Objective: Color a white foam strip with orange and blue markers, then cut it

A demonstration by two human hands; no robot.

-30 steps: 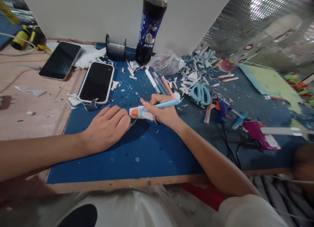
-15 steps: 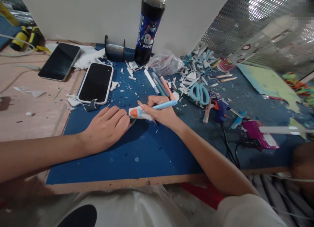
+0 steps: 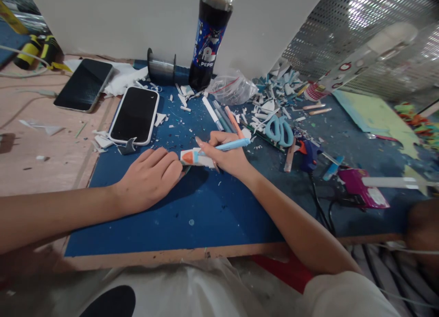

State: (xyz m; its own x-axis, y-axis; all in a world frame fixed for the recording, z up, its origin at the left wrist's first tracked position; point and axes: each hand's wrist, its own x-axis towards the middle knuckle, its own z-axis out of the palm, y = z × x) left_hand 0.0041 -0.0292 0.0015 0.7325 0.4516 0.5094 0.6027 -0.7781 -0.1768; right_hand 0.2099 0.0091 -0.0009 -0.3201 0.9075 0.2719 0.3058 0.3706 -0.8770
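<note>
Hardly anything has shifted since a moment ago: the left hand (image 3: 149, 177), fingers curled down, pins the white card (image 3: 192, 157) to the blue mat (image 3: 192, 216), steadying it while the right hand (image 3: 229, 158) grips a blue pen (image 3: 230, 145), tip on it.

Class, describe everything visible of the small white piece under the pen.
The white piece is a small flat strip, card-like, with an orange patch and a blue band. It lies flat on the blue mat. The left hand touches its left end; the right hand covers its right end, light blue pen tip on it.
</note>
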